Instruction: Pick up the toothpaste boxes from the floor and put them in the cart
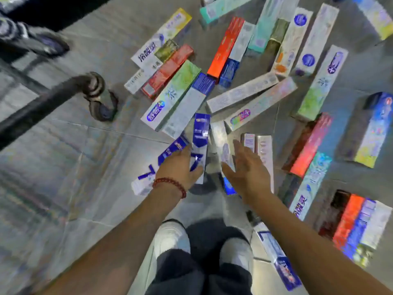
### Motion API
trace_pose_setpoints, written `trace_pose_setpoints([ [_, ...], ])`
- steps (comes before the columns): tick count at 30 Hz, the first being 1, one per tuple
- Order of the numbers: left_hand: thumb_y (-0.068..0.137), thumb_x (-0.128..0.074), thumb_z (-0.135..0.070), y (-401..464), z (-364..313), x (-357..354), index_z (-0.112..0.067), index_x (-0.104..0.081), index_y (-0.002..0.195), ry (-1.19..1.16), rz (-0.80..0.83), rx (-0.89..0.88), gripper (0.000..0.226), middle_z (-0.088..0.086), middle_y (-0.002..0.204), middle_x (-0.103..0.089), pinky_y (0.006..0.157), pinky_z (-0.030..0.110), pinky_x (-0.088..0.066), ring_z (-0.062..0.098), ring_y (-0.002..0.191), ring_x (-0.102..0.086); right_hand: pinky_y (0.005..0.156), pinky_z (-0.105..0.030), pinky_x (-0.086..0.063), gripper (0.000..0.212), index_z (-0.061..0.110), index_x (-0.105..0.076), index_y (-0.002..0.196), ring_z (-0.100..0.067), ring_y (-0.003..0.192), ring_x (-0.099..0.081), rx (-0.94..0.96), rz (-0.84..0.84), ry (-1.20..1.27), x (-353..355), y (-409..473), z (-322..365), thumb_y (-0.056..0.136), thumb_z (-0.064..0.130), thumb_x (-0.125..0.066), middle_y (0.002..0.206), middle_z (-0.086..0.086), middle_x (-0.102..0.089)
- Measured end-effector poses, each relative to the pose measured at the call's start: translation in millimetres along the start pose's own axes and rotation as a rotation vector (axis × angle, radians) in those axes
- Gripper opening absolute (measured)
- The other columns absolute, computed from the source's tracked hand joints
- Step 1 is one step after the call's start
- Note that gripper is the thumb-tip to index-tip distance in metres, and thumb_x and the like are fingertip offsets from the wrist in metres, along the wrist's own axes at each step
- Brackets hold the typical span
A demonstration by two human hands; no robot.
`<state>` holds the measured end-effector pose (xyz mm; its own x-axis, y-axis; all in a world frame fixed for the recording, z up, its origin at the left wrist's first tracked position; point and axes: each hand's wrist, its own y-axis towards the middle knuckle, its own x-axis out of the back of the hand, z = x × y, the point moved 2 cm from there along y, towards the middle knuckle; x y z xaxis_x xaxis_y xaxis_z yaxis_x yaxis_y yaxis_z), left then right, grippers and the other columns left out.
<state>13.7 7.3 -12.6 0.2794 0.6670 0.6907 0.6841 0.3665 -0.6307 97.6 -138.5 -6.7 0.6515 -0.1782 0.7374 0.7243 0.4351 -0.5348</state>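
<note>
- Grey tiled floor (63, 167) fills the frame, strewn with toothpaste boxes from the centre out to the right edge and the top.
- The blue-and-white box (201, 135), just above the middle of the frame, lies with its long axis nearly straight up the picture, the blue end uppermost. A silvery box (221, 143) lies beside it on the right, tilted slightly.
- These look like light, stiff cardboard cartons with glossy faces, likely slippery. My judgement: take one across its narrow width near mid-length, thumb against fingers, without crushing the thin walls.
- The left hand (180, 167), a red bead bracelet (170, 184) at its wrist, lies over the lower part of the blue-and-white box with fingers fairly straight; motion blur hides whether it grips.
- The right hand (244, 169) is spread open over the silvery box, holding nothing.
- Further boxes lie at mixed angles, among them a red-orange box (225, 47) near the top.
- A dark cart frame with a caster wheel (102, 103) stands at the left.
- White shoes (174, 237) show at the bottom centre.
</note>
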Motion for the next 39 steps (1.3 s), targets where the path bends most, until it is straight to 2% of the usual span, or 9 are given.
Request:
trace_pose_setpoints([
  [8, 0.09, -0.052, -0.047, 50.6, 16.1, -74.8, -0.025, -0.001, 0.148, 0.117, 0.05, 0.155, 0.08, 0.012, 0.137, -0.045, 0.093, 0.041, -0.046, 0.029, 0.12, -0.049, 0.081, -0.033, -0.043, 0.077, 0.025, 0.002, 0.151, -0.026, 0.11, -0.05, -0.058, 0.052, -0.131, -68.2, 43.6, -27.5, 0.094, 0.041, -0.047, 0.125, -0.013, -0.047],
  [12, 0.087, -0.057, -0.049, 72.6, 10.6, -90.4, -0.027, 0.019, 0.146, 0.086, -0.016, 0.165, 0.099, 0.015, 0.128, -0.048, 0.078, 0.034, -0.048, 0.025, 0.109, -0.055, 0.072, -0.031, -0.039, 0.09, 0.034, 0.016, 0.147, -0.024, 0.11, -0.051, -0.074, 0.106, -0.1, -85.9, 53.6, -32.2, 0.091, 0.042, -0.054, 0.125, -0.01, -0.045],
  [17, 0.088, -0.061, -0.043, 84.4, 5.3, -85.7, -0.026, 0.02, 0.146, 0.064, -0.055, 0.163, 0.101, 0.014, 0.123, -0.049, 0.074, 0.03, -0.044, 0.022, 0.107, -0.054, 0.071, -0.03, -0.041, 0.087, 0.035, 0.022, 0.145, -0.024, 0.093, -0.057, -0.073, 0.104, -0.094, -88.6, 61.8, -34.0, 0.095, 0.034, -0.049, 0.123, -0.014, -0.047],
  [21, 0.085, -0.067, -0.03, 66.0, 10.4, -72.2, -0.034, 0.016, 0.147, -0.248, 0.03, 0.144, 0.104, 0.003, 0.129, -0.048, 0.083, 0.034, -0.049, 0.015, 0.11, -0.052, 0.075, -0.031, -0.048, 0.085, 0.034, 0.03, 0.141, -0.021, 0.089, -0.054, -0.011, 0.118, -0.141, -72.7, 50.0, -34.9, 0.098, 0.027, -0.044, 0.132, -0.016, -0.042],
  [26, 0.081, -0.072, -0.017, 19.7, 7.3, -31.5, -0.042, 0.004, 0.146, -0.62, 0.054, 0.074, 0.103, -0.017, 0.109, -0.044, 0.083, 0.026, -0.054, 0.001, 0.094, -0.051, 0.089, -0.037, -0.051, 0.067, 0.041, -0.002, 0.148, -0.023, 0.105, -0.059, 0.008, 0.083, 0.251, -36.8, 21.2, -24.2, 0.097, 0.032, -0.046, 0.132, -0.004, -0.05],
  [28, 0.078, -0.074, -0.011, -0.4, 5.8, -5.4, -0.04, -0.006, 0.147, -0.789, 0.017, 0.022, 0.102, -0.027, 0.115, -0.046, 0.079, 0.019, -0.054, -0.005, 0.088, -0.056, 0.094, -0.019, -0.045, 0.066, 0.04, -0.011, 0.146, -0.006, 0.109, -0.053, 0.114, 0.029, 0.429, -5.9, 2.8, -9.1, 0.096, 0.023, -0.051, 0.134, 0.018, -0.046],
  [31, 0.075, -0.075, -0.002, -28.9, -4.8, 38.2, -0.036, -0.012, 0.149, -0.907, -0.027, -0.035, 0.103, -0.016, 0.127, -0.052, 0.075, 0.018, -0.053, -0.006, 0.087, -0.06, 0.096, 0.002, -0.027, 0.059, 0.04, -0.014, 0.139, 0.015, 0.118, -0.037, 0.201, -0.025, 0.559, 42.2, -20.9, 14.0, 0.095, 0.026, -0.05, 0.132, 0.036, -0.028],
  [36, 0.073, -0.075, 0.002, -91.9, -46.8, 146.2, -0.053, -0.022, 0.133, -0.986, -0.108, -0.138, 0.097, 0.006, 0.121, -0.059, 0.072, 0.019, -0.052, 0.004, 0.086, -0.061, 0.101, -0.007, -0.03, 0.062, 0.041, -0.022, 0.143, 0.024, 0.123, -0.031, 0.267, -0.059, 0.682, 145.8, -62.8, 71.5, 0.092, 0.027, -0.057, 0.136, 0.037, -0.029],
  [39, 0.073, -0.072, 0.007, -134.2, -75.1, 212.9, -0.054, -0.025, 0.128, -1.035, -0.132, -0.202, 0.095, 0.002, 0.103, -0.065, 0.063, 0.019, -0.052, 0.006, 0.077, -0.063, 0.106, -0.033, -0.041, 0.065, 0.036, -0.026, 0.146, 0.005, 0.126, -0.044, 0.305, -0.076, 0.768, 212.9, -94.6, 112.7, 0.09, 0.032, -0.06, 0.133, 0.038, -0.042],
])
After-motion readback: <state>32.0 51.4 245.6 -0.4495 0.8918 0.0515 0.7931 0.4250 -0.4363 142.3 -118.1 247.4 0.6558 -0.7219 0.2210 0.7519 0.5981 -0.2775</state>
